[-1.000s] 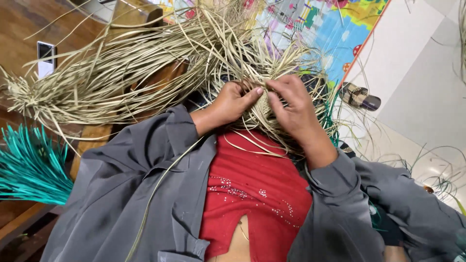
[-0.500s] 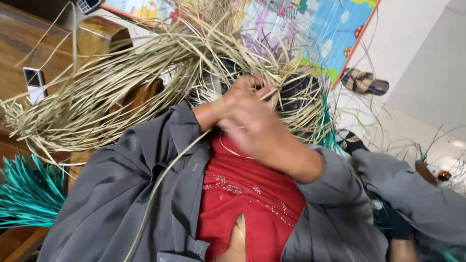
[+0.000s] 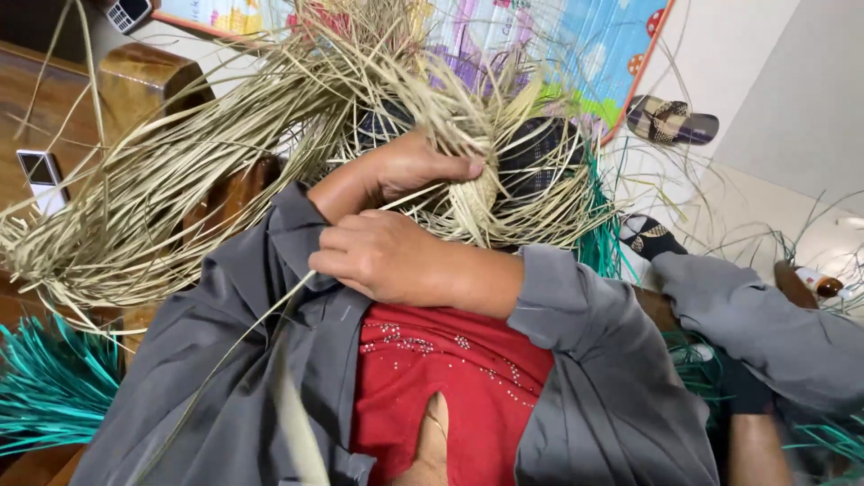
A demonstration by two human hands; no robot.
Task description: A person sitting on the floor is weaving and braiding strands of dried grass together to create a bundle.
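A big bundle of pale dried straw strips (image 3: 180, 180) fans out over my lap, with a braided woven part (image 3: 477, 193) at its middle. My left hand (image 3: 409, 166) is closed around the straw just beside the braid. My right hand (image 3: 378, 256) has crossed to the left, over my grey jacket (image 3: 225, 360). Its fingers pinch one pale strand (image 3: 243, 346) that runs down and left across the jacket. A red shirt (image 3: 441, 369) shows between the jacket's open fronts.
Teal-dyed straw (image 3: 49, 387) lies at the lower left, with more strands of it at the right (image 3: 598, 243). A colourful play mat (image 3: 558, 45) and a sandal (image 3: 670, 121) lie on the floor ahead. A phone (image 3: 40, 175) rests on brown wooden furniture (image 3: 135, 81) at the left.
Both hands were working at the braid. My right hand has since come away down and to the left, drawing a strand, while my left hand stays gripped on the straw.
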